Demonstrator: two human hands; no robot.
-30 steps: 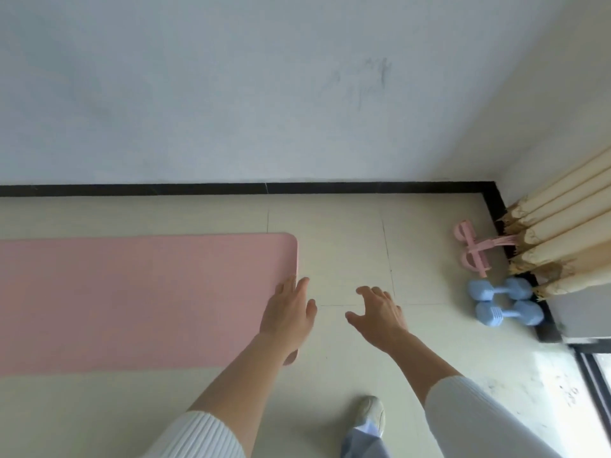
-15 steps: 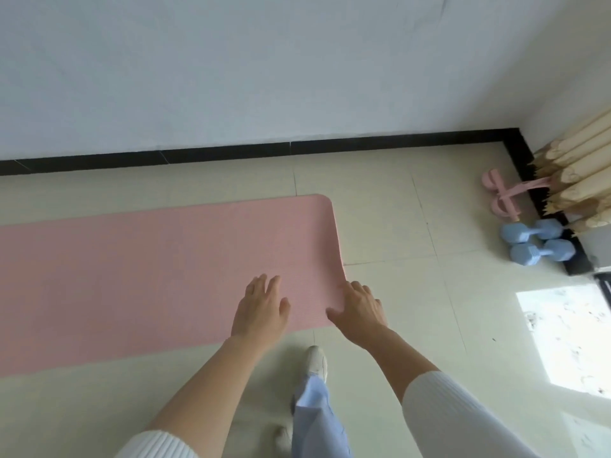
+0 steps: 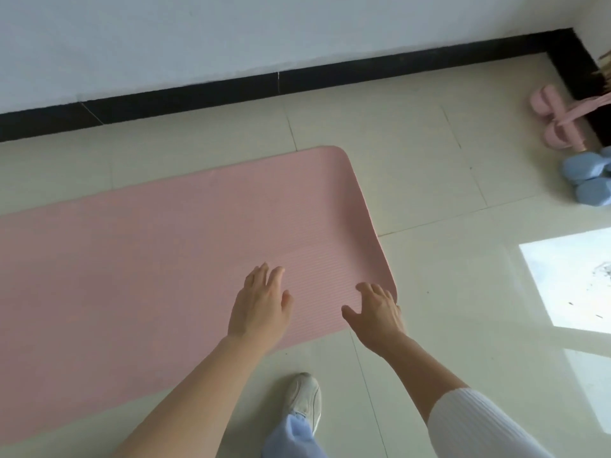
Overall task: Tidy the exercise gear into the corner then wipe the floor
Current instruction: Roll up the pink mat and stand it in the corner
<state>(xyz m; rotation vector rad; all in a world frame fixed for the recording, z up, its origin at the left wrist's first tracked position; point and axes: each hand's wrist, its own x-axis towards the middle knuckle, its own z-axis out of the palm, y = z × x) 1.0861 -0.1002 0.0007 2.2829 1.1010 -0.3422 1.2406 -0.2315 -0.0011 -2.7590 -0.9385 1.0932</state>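
Observation:
A pink exercise mat point(image 3: 172, 252) lies flat on the cream tiled floor, running off the left edge of view. My left hand point(image 3: 261, 304) hovers palm down over the mat near its right end, fingers apart. My right hand point(image 3: 377, 314) is spread open over the mat's near right corner, fingertips close to the edge. Neither hand grips anything. Two blue dumbbells point(image 3: 587, 180) and a pink pedal puller point(image 3: 558, 120) lie by the right wall in the corner.
A black skirting board point(image 3: 297, 81) runs along the white wall. My white shoe point(image 3: 304, 399) stands on the tiles just in front of the mat. A bright sunlit patch point(image 3: 572, 279) lies on the floor at right.
Both hands have moved from the bare floor past the mat's end to above the mat's near right corner. The view has shifted left and closer, so the corner gear sits at the right edge.

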